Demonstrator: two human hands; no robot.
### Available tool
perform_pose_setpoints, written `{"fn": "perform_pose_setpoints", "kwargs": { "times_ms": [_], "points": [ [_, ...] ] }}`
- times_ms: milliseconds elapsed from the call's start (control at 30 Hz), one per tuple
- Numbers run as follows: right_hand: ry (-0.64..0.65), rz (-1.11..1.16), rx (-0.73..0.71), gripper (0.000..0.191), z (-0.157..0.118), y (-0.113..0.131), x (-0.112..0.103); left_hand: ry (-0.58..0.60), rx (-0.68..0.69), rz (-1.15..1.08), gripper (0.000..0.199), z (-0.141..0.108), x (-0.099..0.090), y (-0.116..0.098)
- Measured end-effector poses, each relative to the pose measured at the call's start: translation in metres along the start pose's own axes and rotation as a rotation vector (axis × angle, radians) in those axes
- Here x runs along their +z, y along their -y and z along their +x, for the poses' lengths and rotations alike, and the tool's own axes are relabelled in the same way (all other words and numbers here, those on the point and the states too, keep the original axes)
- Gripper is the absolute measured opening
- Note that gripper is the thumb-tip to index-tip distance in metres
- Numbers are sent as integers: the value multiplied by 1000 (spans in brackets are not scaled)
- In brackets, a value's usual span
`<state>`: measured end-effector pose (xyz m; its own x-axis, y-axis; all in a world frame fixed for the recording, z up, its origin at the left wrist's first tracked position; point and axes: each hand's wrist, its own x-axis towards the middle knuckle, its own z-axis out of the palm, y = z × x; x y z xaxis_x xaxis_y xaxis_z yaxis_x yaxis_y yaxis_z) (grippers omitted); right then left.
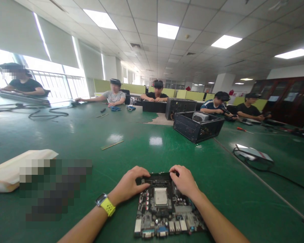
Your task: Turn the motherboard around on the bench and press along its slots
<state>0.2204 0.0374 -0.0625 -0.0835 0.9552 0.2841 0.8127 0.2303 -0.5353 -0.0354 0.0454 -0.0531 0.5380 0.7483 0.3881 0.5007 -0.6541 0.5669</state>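
Observation:
A computer motherboard lies on the green table in front of me, its ports towards me and a square metal-topped processor in its socket. My left hand, wearing a watch with a yellow-green strap, grips the board's far left corner between thumb and fingers. At the far right corner, my right hand is closed with curled fingers on the edge. A dark strip spans between my fingertips along the far edge; whether it is a memory slot or a memory module I cannot tell.
A black open computer case stands ahead, another case behind it. A cream package lies left, a thin brass-coloured strip ahead. A cabled flat device and a red-handled screwdriver lie right. Several people sit around the table.

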Motion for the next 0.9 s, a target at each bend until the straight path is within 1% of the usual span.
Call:
{"fn": "perform_pose_setpoints", "kwargs": {
  "times_ms": [367, 667, 900],
  "points": [
    [-2, 7, 2, 15, 1, 3, -2, -6, 5, 2, 22, 0, 1, 1],
    [-7, -3, -2, 14, -1, 5, -3, -20, 9, -8, 18, 0, -1, -1],
    [0, 15, 5, 16, 0, 4, -6, -50, 29, -15, 18, 0, -1, -1]
  ]
}}
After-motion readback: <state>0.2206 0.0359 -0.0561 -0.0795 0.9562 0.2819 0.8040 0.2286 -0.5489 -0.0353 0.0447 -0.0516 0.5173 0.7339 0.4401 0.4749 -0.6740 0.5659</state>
